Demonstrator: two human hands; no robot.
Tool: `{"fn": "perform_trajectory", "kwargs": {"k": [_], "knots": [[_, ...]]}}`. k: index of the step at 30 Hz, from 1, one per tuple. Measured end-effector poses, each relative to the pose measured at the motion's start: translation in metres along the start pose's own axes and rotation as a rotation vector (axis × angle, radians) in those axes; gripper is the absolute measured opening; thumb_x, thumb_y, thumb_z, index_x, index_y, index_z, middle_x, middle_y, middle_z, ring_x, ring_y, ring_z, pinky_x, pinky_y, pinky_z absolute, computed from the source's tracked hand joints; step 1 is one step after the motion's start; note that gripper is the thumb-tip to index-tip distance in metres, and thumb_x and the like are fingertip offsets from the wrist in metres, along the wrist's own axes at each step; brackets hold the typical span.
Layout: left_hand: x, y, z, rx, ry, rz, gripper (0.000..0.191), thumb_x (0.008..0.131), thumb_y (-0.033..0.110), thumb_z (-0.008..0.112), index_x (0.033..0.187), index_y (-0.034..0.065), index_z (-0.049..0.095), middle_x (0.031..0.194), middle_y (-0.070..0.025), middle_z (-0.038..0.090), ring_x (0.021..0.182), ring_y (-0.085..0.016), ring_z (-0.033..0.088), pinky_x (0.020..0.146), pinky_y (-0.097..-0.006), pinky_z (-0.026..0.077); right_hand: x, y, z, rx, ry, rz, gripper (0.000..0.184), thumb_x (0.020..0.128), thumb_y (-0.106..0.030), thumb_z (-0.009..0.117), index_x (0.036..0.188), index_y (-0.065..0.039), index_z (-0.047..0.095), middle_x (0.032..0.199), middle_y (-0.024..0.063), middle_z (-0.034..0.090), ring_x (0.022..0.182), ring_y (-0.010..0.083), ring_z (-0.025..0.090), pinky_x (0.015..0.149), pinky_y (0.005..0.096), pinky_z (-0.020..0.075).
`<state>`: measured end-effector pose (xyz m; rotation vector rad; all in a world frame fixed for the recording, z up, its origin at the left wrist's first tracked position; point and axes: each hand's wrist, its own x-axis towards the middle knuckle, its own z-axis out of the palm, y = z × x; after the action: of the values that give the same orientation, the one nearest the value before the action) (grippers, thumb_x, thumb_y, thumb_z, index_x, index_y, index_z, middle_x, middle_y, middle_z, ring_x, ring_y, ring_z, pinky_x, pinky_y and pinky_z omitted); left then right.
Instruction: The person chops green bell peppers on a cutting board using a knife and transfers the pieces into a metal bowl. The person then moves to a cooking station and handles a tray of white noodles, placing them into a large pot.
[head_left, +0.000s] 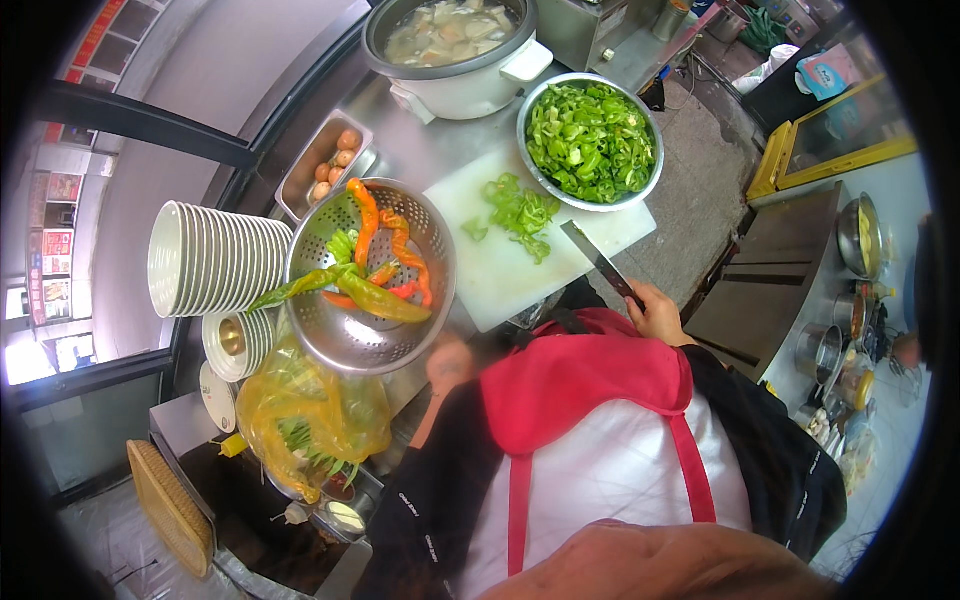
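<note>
My right hand (657, 313) grips the handle of a kitchen knife (602, 264), its blade tip over the edge of a white cutting board (487, 281). Sliced green peppers (521, 214) lie in a loose pile on the board. Beyond them a steel bowl (652, 176) is heaped with cut green peppers. My left hand (450, 361) is blurred, below the rim of a perforated steel colander (371, 358); whether it touches the rim or holds anything cannot be told. Whole orange, red and green peppers (384, 296) lie in the colander.
A white electric cooker (457, 94) with chunks in liquid stands at the back. Left are a steel tray (296, 176) of eggs, stacked white bowls (217, 259) and a yellow plastic bag (322, 405) with greens. Another counter (795, 277) with pots runs along the right.
</note>
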<state>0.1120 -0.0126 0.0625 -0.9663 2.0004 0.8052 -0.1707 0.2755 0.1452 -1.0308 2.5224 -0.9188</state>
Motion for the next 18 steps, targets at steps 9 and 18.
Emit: {"fn": "perform_trajectory", "kwargs": {"k": [9,18], "knots": [[0.130,0.144,-0.108,-0.368,1.140,0.623,0.052,0.093,0.022,0.065,0.141,0.0040,0.057,0.146,-0.0214,0.054,0.137,-0.040,0.047,0.116,-0.0497,0.036,0.005,0.004,0.049,-0.188,-0.026,0.198,0.054,0.092,-0.020,0.072,0.144,-0.024,0.059,0.092,0.0166,0.061,0.080,0.0398,0.066,0.071,0.0493,0.0556],[0.207,0.160,-0.115,-0.133,0.841,0.770,0.043,0.093,0.021,0.058,0.135,0.0091,0.065,0.148,-0.0132,0.056,0.139,-0.038,0.045,0.120,-0.0502,0.029,0.057,-0.029,0.090,-0.128,-0.079,0.184,0.050,0.096,-0.023,0.065,0.146,-0.020,0.055,0.100,0.0205,0.061,0.084,0.0434,0.067,0.076,0.0529,0.0560]]}}
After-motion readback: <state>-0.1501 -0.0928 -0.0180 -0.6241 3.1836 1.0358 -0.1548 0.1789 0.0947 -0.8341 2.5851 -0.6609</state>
